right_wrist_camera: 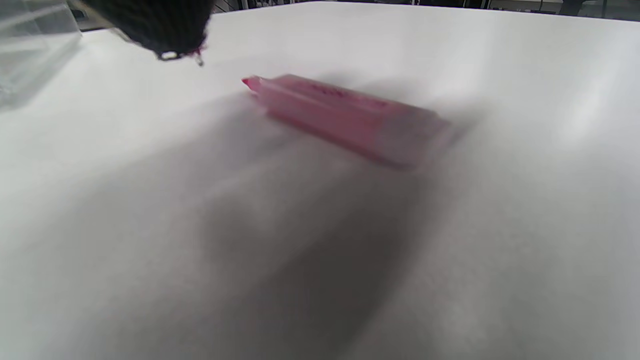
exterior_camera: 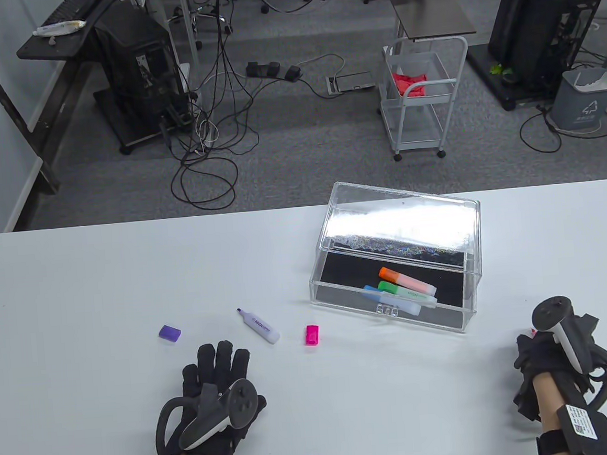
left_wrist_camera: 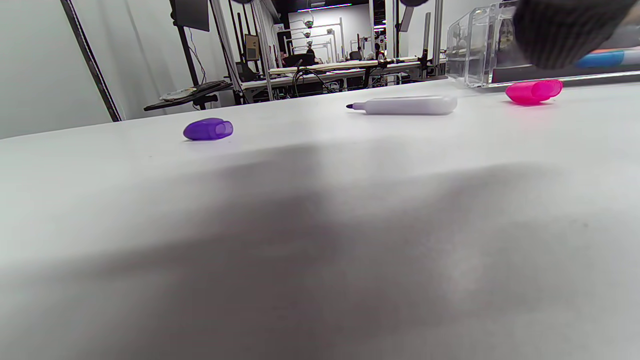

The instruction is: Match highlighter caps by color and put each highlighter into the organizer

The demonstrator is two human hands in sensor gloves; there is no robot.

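Just ahead of the left hand there's the uncapped purple highlighter, with its purple cap off to that hand's left and the pink cap to its right, all loose on the table. The pink highlighter is uncapped too and lies on the table right by the right hand; the table view hides it, only the wrist view shows it. Past the right hand's fingers, toward the left hand's side, sits the clear organizer, already holding capped orange, green and blue highlighters.

Best bet for this step looks like pairing pink first: the right hand takes the pink barrel by the middle, tip pointing at the other hand, while the left brings the pink cap over and pushes it on straight till it seats. Worth double checking the colour, since the purple cap is just as close.

Left hand is flat, fingers spread and straight, holding nothing. Right hand's fingers look bunched, but honestly can't tell whether they're pinching anything.
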